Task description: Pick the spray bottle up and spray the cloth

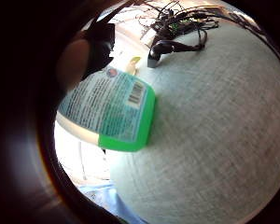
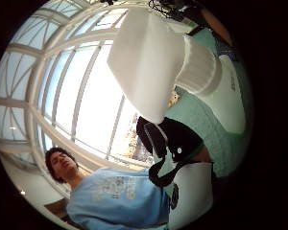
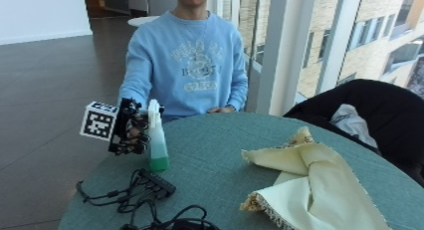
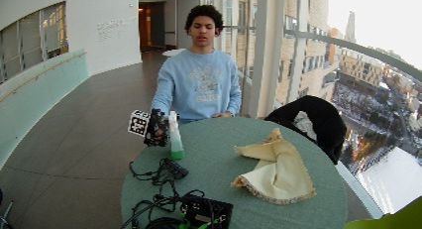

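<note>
Fingers (image 3: pixel 137 135) curled round the upper part of the bottle (image 3: pixel 158 140), hand (image 3: pixel 129 128) at left of frame, likely placed high to reach the trigger. Bottle upright, green base at or just above the table (image 3: pixel 218 140) near its left edge; contact unclear. Cloth (image 3: pixel 311 182) heaped at lower right, well apart, so nozzle probably needs aiming that way.

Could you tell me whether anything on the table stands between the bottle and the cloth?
Nothing visible does. The right hand grips the bottle near the table edge; bare tabletop lies between it and the cloth. The cables lie nearer the camera, off that line.
</note>
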A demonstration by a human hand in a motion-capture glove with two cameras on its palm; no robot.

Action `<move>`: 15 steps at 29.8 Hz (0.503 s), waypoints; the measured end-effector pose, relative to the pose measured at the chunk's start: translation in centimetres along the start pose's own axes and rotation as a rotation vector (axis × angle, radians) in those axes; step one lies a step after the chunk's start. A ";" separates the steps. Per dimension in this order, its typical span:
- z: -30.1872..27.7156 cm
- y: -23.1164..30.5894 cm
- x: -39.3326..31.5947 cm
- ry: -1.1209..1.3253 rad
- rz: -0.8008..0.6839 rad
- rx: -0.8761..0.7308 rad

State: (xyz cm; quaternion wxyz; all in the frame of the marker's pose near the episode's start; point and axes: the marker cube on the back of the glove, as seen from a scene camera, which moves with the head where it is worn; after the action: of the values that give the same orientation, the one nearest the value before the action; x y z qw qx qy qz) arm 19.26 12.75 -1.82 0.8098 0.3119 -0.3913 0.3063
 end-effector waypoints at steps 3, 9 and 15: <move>0.5 -0.6 0.2 -0.033 0.012 -0.006; 1.6 -1.3 0.5 -0.085 0.032 -0.022; 2.8 -1.3 1.1 -0.084 0.051 0.012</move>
State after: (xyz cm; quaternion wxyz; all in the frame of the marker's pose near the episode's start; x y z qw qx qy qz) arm 19.48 10.12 0.15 0.7826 0.3193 -0.4311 0.3157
